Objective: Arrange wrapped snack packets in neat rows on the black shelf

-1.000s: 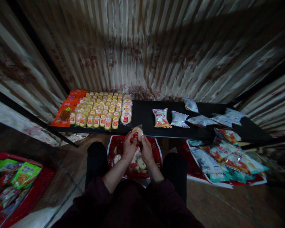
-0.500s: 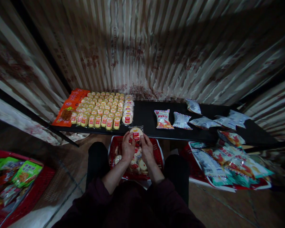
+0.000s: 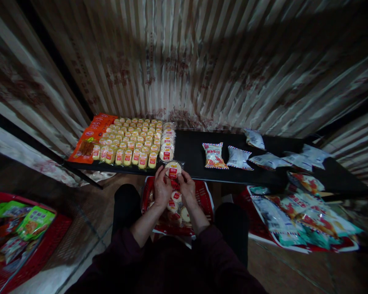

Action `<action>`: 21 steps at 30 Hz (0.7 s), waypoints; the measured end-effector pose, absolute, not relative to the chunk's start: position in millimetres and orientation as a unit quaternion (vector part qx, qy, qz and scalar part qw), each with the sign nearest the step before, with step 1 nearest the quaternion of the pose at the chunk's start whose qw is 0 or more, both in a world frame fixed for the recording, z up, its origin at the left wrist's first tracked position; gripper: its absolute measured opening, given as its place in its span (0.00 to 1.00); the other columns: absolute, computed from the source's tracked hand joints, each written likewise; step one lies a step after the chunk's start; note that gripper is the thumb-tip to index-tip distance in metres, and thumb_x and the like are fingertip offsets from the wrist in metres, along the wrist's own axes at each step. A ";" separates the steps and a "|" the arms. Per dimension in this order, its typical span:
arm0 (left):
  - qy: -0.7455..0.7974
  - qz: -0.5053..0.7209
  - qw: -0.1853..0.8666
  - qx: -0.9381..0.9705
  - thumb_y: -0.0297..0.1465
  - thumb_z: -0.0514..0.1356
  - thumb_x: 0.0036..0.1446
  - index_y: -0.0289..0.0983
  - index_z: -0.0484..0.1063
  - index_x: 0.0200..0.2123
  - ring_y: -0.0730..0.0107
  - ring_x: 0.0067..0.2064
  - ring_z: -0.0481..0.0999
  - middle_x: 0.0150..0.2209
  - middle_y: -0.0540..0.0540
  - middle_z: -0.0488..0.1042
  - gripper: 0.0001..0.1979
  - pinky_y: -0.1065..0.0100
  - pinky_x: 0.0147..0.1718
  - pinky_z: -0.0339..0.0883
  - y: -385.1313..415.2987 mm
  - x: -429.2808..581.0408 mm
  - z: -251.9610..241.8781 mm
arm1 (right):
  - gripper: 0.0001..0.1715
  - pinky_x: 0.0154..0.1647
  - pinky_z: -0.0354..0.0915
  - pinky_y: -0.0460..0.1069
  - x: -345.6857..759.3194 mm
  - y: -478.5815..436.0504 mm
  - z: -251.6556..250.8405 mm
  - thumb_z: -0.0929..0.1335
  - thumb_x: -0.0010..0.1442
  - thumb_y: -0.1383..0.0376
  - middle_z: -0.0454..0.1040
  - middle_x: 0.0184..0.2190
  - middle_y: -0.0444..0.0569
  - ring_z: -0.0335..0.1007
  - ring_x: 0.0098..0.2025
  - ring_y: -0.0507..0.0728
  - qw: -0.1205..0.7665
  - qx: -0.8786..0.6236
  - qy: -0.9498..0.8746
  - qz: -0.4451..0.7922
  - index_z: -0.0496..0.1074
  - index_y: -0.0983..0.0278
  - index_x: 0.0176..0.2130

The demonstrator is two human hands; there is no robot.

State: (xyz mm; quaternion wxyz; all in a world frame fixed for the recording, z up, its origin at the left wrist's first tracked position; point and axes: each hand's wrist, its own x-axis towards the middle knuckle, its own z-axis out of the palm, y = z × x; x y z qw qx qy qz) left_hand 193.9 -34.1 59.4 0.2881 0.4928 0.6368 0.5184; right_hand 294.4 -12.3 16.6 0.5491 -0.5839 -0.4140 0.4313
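Note:
A round wrapped cake (image 3: 173,170) with a red label is held at the front edge of the black shelf (image 3: 190,157). My left hand (image 3: 163,188) grips its left side and my right hand (image 3: 187,188) its lower right side, fingers closed on the wrapper. Just behind it, a column of round wrapped cakes (image 3: 167,152) lies on the shelf, beside rows of small yellow packaged cakes (image 3: 128,156). Below my hands, a red basket (image 3: 206,200) holds several more round cakes.
An orange packet (image 3: 88,141) lies at the shelf's left end. Several white snack bags (image 3: 214,155) lie to the right. Two more red baskets, one at the lower left (image 3: 53,234) and one at the right (image 3: 248,212), hold packets. A striped curtain (image 3: 178,61) hangs behind.
Both hands have moved slightly forward and left with the round cake, bringing it over the shelf's front edge. The view has shifted a little.

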 end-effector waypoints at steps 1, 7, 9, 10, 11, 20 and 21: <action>0.636 0.517 0.283 0.498 0.18 0.51 0.53 0.33 0.73 0.48 0.61 0.59 0.67 0.57 0.37 0.67 0.21 0.60 0.61 0.59 -32.9 193.1 58.8 | 0.28 0.43 0.69 0.55 293.7 -10.0 16.2 0.67 0.54 0.51 0.79 0.41 0.50 0.74 0.40 0.59 0.550 -0.583 -0.414 0.432 0.74 0.63 0.49; 0.626 0.510 0.268 0.525 0.18 0.50 0.52 0.35 0.72 0.51 0.62 0.61 0.65 0.59 0.40 0.65 0.24 0.59 0.62 0.58 -27.6 192.5 54.2 | 0.26 0.47 0.68 0.55 289.1 5.3 14.6 0.68 0.52 0.51 0.78 0.42 0.51 0.73 0.42 0.59 0.560 -0.567 -0.416 0.438 0.74 0.65 0.46; 0.623 0.506 0.271 0.532 0.19 0.51 0.52 0.35 0.71 0.52 0.61 0.63 0.63 0.61 0.40 0.64 0.24 0.60 0.63 0.56 -26.4 192.3 53.5 | 0.26 0.48 0.67 0.55 288.4 10.0 14.9 0.68 0.52 0.52 0.78 0.42 0.52 0.73 0.42 0.59 0.558 -0.569 -0.424 0.430 0.74 0.65 0.46; 0.622 0.502 0.272 0.536 0.19 0.51 0.53 0.35 0.71 0.53 0.61 0.64 0.61 0.61 0.40 0.63 0.25 0.60 0.63 0.56 -25.8 191.9 53.3 | 0.26 0.48 0.67 0.55 288.1 12.3 15.3 0.68 0.53 0.52 0.78 0.42 0.52 0.73 0.42 0.59 0.556 -0.569 -0.429 0.429 0.74 0.65 0.46; 0.620 0.499 0.274 0.540 0.19 0.51 0.53 0.34 0.70 0.54 0.61 0.64 0.61 0.62 0.39 0.63 0.25 0.60 0.63 0.56 -25.1 191.4 53.2 | 0.25 0.47 0.68 0.55 287.8 14.5 15.7 0.67 0.53 0.52 0.78 0.41 0.52 0.73 0.41 0.59 0.554 -0.568 -0.433 0.428 0.74 0.65 0.46; 0.602 0.493 0.249 0.578 0.20 0.52 0.51 0.38 0.68 0.56 0.60 0.66 0.56 0.65 0.44 0.59 0.28 0.57 0.65 0.52 -18.5 186.6 46.7 | 0.22 0.45 0.68 0.53 280.6 33.0 15.2 0.65 0.54 0.54 0.78 0.40 0.49 0.74 0.40 0.58 0.537 -0.575 -0.461 0.410 0.74 0.63 0.45; 0.600 0.489 0.241 0.586 0.19 0.52 0.51 0.38 0.68 0.57 0.60 0.67 0.55 0.65 0.44 0.59 0.29 0.56 0.66 0.52 -17.7 186.3 45.0 | 0.22 0.46 0.68 0.53 280.0 35.1 14.7 0.65 0.55 0.54 0.78 0.40 0.50 0.73 0.41 0.58 0.535 -0.577 -0.467 0.403 0.74 0.63 0.45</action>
